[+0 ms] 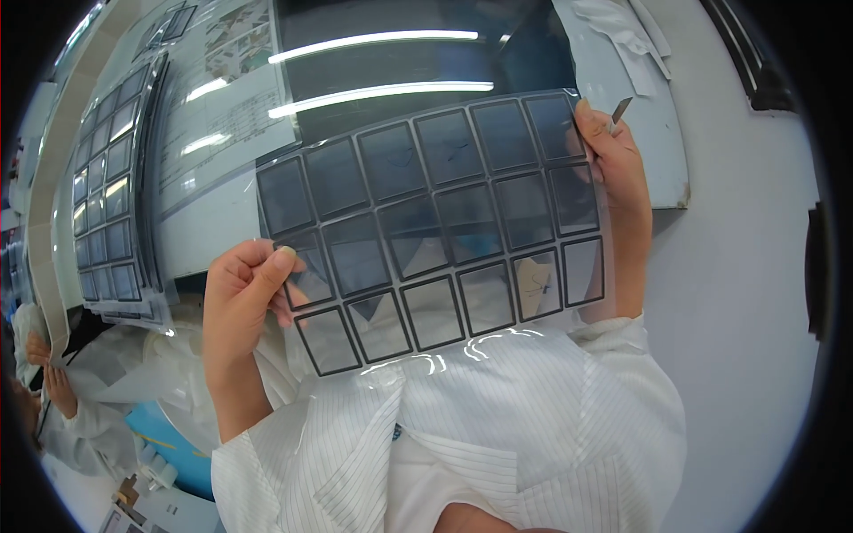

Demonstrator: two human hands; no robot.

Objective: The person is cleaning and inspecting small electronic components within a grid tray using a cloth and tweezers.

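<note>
A clear plastic sheet (437,182) carrying rows of black rectangular frames is held up, tilted, in front of my chest. My left hand (251,289) pinches its left edge, thumb on top and fingers partly seen through the film. At the upper right corner, my right hand (613,155) grips the sheet between thumb and fingers. A small metal blade (621,111) sticks up from that same hand; its handle, if any, is hidden. Through the clear windows I see my white striped garment and the table behind.
A dark glossy mat (426,67) reflecting two light tubes lies on the table (200,235). At left sits a stack of similar framed sheets (111,191). Crumpled white film (617,35) lies at the upper right. Another person's hands (55,377) show at lower left, near a blue surface (173,444).
</note>
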